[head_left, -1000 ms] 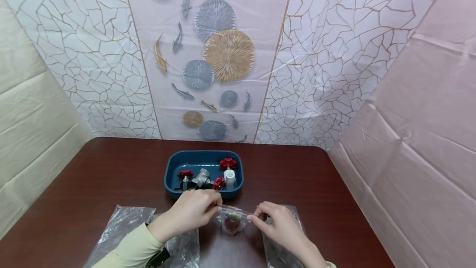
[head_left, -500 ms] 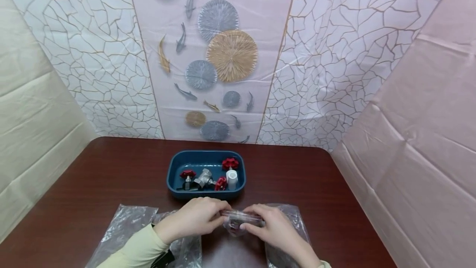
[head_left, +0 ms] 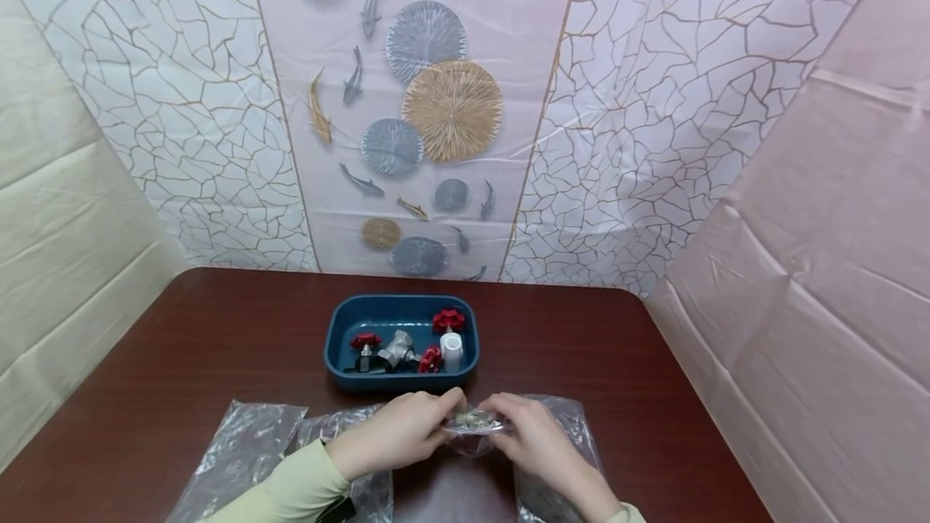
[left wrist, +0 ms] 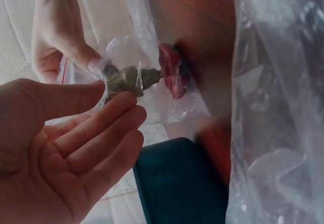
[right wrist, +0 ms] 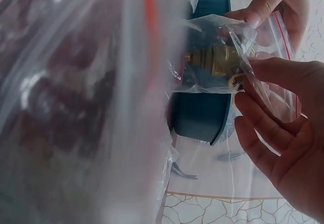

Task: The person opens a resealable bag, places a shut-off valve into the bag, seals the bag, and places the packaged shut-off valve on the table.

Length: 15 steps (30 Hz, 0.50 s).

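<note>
Between my hands is a small clear zip-lock bag [head_left: 472, 444] with a red line along its mouth. Inside it sits a brass valve [left wrist: 126, 79] with a red handwheel [left wrist: 173, 72], the wheel at the bag's bottom end. My left hand [head_left: 403, 430] pinches one side of the bag near its mouth, thumb against fingers. On the opposite side my right hand [head_left: 538, 438] grips the bag, its thumb pressing the plastic beside the brass body in the right wrist view [right wrist: 225, 59]. The folded plastic hides part of the valve.
Beyond my hands stands a blue tray [head_left: 337, 378] holding several valves with red handwheels and a white fitting [head_left: 451, 352]. Large clear plastic bags lie on the dark red table [head_left: 654, 426], one on the left [head_left: 232, 450], one on the right [head_left: 570, 426].
My hands have drawn closer together. The bag's mouth, stretched between them a second ago, is now gathered and folded near the valve. My left hand has moved right and slightly nearer.
</note>
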{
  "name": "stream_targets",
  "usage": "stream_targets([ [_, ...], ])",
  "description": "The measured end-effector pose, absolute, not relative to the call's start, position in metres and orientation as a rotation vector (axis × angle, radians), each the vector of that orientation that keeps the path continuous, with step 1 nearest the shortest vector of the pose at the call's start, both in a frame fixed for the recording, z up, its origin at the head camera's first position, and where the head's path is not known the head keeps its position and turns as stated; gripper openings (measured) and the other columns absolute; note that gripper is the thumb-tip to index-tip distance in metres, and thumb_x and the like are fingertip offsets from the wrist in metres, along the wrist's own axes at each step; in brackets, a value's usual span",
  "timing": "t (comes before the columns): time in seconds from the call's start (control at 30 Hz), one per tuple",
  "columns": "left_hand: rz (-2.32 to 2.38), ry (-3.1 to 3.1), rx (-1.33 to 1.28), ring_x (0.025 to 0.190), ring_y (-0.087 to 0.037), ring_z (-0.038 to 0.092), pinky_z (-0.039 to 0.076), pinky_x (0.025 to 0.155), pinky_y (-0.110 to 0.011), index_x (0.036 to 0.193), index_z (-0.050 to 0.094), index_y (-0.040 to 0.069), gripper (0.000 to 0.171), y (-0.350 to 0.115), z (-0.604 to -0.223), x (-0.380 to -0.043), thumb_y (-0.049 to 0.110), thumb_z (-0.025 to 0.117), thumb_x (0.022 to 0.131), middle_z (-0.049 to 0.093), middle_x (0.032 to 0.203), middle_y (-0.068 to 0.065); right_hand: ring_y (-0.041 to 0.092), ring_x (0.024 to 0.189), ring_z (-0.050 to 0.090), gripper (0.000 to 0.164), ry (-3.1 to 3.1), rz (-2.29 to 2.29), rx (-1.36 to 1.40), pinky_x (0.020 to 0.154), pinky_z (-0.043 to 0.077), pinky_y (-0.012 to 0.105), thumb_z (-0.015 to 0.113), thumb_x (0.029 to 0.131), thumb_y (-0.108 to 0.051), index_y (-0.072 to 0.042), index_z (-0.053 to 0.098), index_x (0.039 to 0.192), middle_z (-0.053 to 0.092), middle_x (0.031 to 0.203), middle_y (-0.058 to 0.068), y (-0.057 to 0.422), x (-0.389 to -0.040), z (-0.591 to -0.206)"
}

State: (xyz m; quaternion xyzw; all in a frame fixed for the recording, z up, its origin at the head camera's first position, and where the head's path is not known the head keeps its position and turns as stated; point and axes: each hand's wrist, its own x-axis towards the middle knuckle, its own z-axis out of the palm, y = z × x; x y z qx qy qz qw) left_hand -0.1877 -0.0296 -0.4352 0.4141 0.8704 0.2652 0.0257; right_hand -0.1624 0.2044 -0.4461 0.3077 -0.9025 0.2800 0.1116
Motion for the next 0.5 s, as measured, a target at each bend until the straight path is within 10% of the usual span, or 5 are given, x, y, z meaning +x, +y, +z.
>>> stream_targets([
  [0.2,0.813,2.688,1.248,0.069,0.001,0.056,0.046,0.059,-0.021,0.116,0.057,0.022,0.028,-0.027,-0.436,-0.189,0.014,0.072,0.093,0.063,0.083,0.014,0.005,0.080,0.062,0.030,-2.659,0.841,0.869,0.069,0.053,0.028,0.080,0.078,0.000,-0.017,0.070,0.100,0.070,0.095,-0.007,0.210,-0.161,-0.447],
  [0.5,0.746,2.819,1.132,0.082,-0.008,0.065,0.053,0.066,-0.031,0.140,0.052,0.016,0.051,-0.067,-0.404,-0.195,0.029,0.072,0.095,0.070,0.108,0.003,0.006,0.084,0.064,0.033,-2.658,0.888,0.716,0.075,0.055,0.034,0.078,0.087,-0.044,-0.025,0.072,0.114,0.066,0.094,-0.018,0.242,-0.157,-0.421],
])
